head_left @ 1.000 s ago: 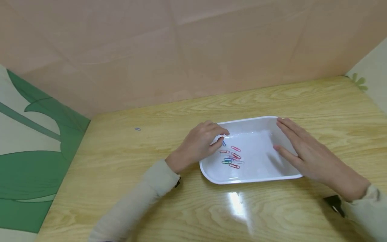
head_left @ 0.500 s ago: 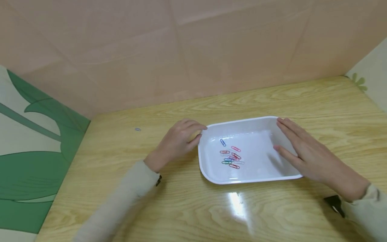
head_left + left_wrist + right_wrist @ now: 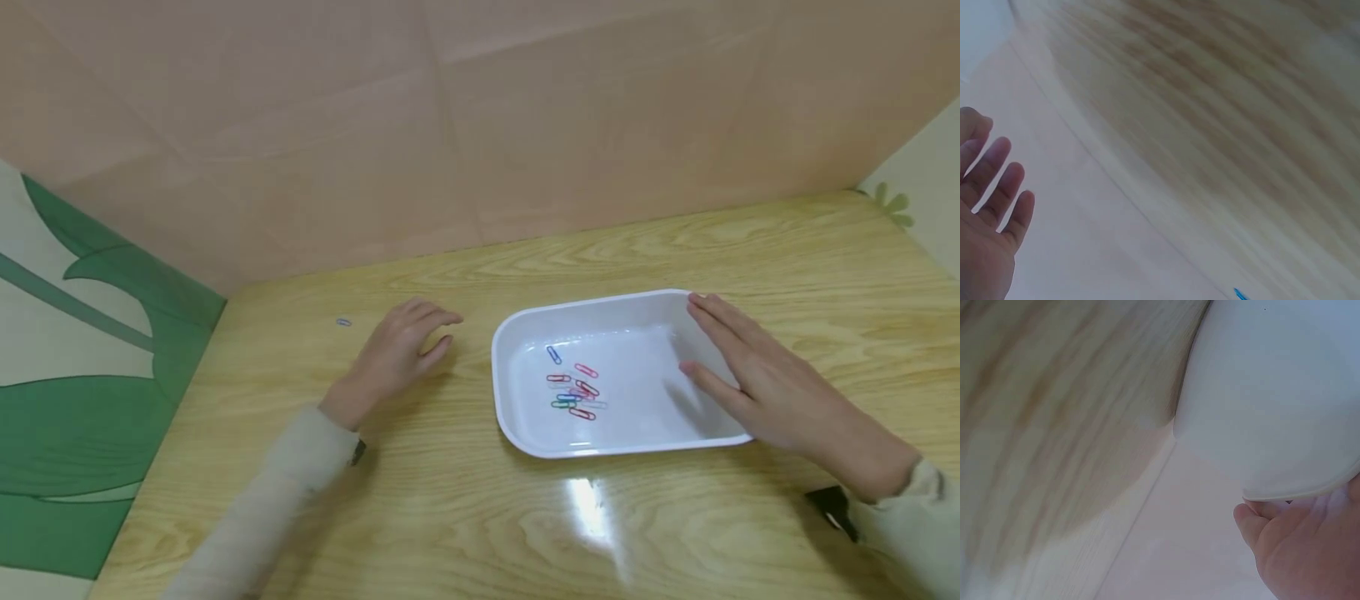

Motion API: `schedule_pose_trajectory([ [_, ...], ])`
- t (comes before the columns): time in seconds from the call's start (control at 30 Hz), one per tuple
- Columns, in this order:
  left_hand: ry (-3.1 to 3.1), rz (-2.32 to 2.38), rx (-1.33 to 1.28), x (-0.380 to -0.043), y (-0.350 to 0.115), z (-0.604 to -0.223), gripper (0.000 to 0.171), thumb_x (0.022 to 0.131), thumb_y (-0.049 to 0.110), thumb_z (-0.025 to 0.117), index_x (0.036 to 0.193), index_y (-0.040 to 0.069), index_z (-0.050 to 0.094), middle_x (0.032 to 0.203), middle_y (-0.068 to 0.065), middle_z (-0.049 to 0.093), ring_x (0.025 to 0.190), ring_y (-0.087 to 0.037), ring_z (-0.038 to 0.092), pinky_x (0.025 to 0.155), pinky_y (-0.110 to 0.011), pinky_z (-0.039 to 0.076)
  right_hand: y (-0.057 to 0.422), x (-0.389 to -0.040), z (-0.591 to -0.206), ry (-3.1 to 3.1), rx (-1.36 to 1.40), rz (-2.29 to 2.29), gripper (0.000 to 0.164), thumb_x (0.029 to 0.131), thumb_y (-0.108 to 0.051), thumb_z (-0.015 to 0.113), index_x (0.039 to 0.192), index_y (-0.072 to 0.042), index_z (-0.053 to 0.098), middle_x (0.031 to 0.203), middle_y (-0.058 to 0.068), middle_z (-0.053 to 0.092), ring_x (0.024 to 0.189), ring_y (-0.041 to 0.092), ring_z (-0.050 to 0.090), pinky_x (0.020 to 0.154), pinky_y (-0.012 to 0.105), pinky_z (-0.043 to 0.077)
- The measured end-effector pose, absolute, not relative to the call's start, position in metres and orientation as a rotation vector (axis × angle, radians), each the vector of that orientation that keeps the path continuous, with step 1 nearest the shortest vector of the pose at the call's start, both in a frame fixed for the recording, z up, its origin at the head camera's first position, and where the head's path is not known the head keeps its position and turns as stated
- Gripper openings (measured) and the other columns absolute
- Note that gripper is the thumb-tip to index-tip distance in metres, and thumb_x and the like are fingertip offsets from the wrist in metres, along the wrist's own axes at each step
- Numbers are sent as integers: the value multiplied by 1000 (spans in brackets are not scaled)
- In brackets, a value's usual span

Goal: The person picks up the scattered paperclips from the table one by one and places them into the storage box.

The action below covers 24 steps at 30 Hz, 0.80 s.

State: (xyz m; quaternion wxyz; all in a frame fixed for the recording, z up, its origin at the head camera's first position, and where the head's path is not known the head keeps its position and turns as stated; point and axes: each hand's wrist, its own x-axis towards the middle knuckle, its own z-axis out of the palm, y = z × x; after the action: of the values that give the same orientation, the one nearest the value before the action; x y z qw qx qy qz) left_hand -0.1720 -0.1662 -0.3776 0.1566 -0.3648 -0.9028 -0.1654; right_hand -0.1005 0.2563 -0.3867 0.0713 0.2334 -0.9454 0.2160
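A white tray [image 3: 517, 433] holds a loose cluster of coloured paper clips [image 3: 581, 392], with a blue paper clip [image 3: 553, 355] lying a little apart from it. My left hand [image 3: 393, 350] is over the table left of the tray, fingers relaxed and nothing held. Further left lies a lone small paper clip [image 3: 343, 322]; a blue bit of a clip [image 3: 1240, 294] shows at the bottom of the left wrist view. My right hand [image 3: 776, 383] rests at the tray's right rim. Its fingers are straight along the edge and its thumb reaches over the inside.
The wood-grained table [image 3: 450, 517] runs back to a pinkish cloth wall [image 3: 480, 125]. A panel with green leaf shapes [image 3: 82, 433] borders the left side. Another pale panel [image 3: 930, 183] stands at the right.
My left hand has moved left, out from above the tray and past its left rim, towards the lone clip. The blue clip stays in the tray. My right hand has not moved.
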Motion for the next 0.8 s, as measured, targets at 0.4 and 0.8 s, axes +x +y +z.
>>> schedule_pose_trajectory([
  [0.4, -2622, -414, -1002, -174, -192, -383, 27, 88, 9, 73, 115, 5, 70, 112, -10, 73, 105, -28, 67, 94, -46, 54, 256, -100, -386, -2859, 695, 649, 70, 102, -27, 55, 156, 2, 20, 162, 24, 23, 154, 36, 14, 127, 33, 1],
  [0.8, -2720, -350, -908, -183, -226, -393, 25, 92, 10, 69, 116, 3, 69, 112, -13, 72, 108, -32, 65, 98, -48, 51, 256, -100, -385, -2857, 693, 646, 70, 102, -27, 55, 156, 2, 20, 162, 23, 23, 153, 36, 14, 127, 32, 1],
])
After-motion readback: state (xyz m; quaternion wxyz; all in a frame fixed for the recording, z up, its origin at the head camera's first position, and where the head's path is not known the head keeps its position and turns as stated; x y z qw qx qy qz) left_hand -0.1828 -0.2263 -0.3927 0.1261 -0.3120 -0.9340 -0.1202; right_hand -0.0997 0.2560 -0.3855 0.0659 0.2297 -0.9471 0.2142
